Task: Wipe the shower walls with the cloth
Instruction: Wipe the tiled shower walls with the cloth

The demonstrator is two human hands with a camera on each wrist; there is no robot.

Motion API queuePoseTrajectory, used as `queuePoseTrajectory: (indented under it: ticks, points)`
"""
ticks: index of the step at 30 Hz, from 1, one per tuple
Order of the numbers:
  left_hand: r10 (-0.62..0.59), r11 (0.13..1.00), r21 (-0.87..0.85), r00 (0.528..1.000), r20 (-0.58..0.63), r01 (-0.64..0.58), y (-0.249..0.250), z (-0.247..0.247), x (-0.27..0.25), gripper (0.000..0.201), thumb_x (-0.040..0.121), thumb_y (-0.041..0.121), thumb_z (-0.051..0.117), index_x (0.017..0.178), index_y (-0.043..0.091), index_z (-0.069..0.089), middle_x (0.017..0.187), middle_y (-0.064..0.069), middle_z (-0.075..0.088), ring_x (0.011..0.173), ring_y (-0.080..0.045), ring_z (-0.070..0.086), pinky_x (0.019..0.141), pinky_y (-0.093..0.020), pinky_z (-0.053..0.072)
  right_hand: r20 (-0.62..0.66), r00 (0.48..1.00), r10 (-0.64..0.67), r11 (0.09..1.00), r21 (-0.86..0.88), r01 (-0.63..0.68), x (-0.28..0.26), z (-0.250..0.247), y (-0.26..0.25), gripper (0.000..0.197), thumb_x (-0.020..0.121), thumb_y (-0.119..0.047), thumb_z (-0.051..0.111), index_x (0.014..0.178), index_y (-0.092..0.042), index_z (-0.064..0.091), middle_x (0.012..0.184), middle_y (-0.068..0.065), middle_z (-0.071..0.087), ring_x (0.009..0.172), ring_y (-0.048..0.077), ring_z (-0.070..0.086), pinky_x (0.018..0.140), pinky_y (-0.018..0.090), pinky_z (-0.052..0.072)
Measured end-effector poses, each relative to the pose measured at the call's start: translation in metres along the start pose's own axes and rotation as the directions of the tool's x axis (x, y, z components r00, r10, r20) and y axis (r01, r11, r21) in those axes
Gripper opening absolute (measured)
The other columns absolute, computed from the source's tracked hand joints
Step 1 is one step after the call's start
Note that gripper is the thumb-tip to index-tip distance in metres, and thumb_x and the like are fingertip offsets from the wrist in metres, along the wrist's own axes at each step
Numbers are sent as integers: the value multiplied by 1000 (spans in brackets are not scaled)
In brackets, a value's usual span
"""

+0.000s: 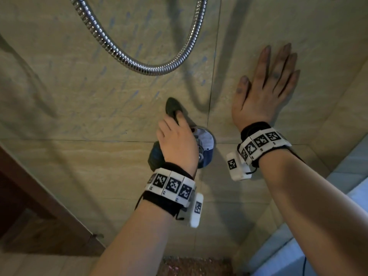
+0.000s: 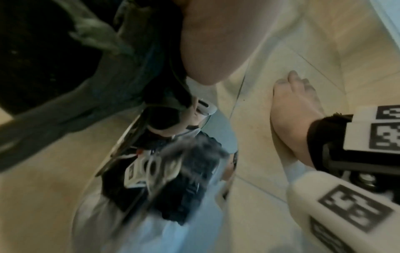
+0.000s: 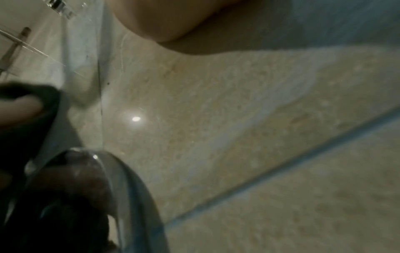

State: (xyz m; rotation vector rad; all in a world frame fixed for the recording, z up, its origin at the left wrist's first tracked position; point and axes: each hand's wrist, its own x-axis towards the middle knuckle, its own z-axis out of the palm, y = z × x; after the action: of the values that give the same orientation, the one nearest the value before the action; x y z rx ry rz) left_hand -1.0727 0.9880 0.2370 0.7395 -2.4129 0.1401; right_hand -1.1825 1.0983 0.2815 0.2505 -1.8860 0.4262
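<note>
The beige tiled shower wall fills the head view. My left hand grips a dark cloth and holds it against the wall just above the round chrome valve plate; more cloth bunches out below the palm. In the left wrist view the cloth shows as a dark fold at upper left. My right hand lies flat on the wall to the right, fingers straight, holding nothing. It also shows in the left wrist view. The right wrist view shows the cloth at its left edge.
A chrome shower hose loops across the wall above my left hand. A brown wooden frame runs along the lower left. A pale ledge sits at lower right. A speckled mat lies on the floor below.
</note>
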Motion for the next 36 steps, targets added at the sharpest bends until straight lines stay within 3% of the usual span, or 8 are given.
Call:
queuePoseTrajectory:
  ticks: [8,10,15,22,26,31,34,36]
  points:
    - [258,965,62,964,-57,-255,28,-32,18,56,85,15,34,140,21,41,127,-16,50,114,-33,49,91,-40,40,5,1000,-15,1000,-3,15,-1,-2,1,58,101,-37,20,149,-5,25,152,28,24,142,42,20,115,55,14]
    - [214,974,81,977,-28,-211,22,-27,22,55,88,17,39,143,17,34,129,-18,46,116,-34,46,92,-41,39,2,1000,-18,1000,0,18,0,-2,1,58,101,-37,20,149,-5,25,152,28,24,141,42,20,115,55,14]
    - [125,991,46,989,-73,-122,24,-21,15,48,80,16,36,123,11,57,96,-12,58,87,-27,54,75,-35,42,-4,1000,-10,1000,1,10,0,-2,1,58,101,-37,20,149,-5,27,151,28,25,141,42,22,114,55,16]
    - [294,955,79,947,-128,-285,28,-29,23,54,80,18,33,129,16,56,114,-14,60,102,-30,58,83,-36,45,1,1000,-18,1000,7,18,-1,-1,1,60,101,-39,17,149,-5,26,151,28,24,141,42,21,115,55,14]
    - [166,985,68,979,-121,-158,19,-38,38,61,79,18,23,131,15,53,114,-15,59,100,-30,57,81,-34,45,-22,999,-25,1000,9,25,-1,1,3,58,101,-37,21,148,-4,27,150,29,26,140,43,23,114,56,16]
    - [79,997,24,996,43,-80,20,-28,14,45,79,16,41,120,8,57,96,-13,59,87,-27,55,75,-34,44,-41,999,-26,999,27,27,0,3,2,57,100,-36,25,147,-4,30,149,30,28,139,44,25,113,57,16]
    - [83,996,19,992,99,-86,25,-41,13,48,84,16,36,128,7,50,113,-18,56,103,-31,53,85,-37,42,-53,998,-29,999,16,30,0,3,2,57,100,-36,26,147,-4,31,149,30,29,139,44,26,113,56,17]
    - [212,977,-4,975,59,-212,33,-50,21,52,92,15,30,143,6,30,135,-22,40,123,-36,40,100,-44,34,-55,998,-38,999,3,38,0,4,3,57,100,-36,27,147,-4,31,148,30,30,138,44,27,113,55,18]
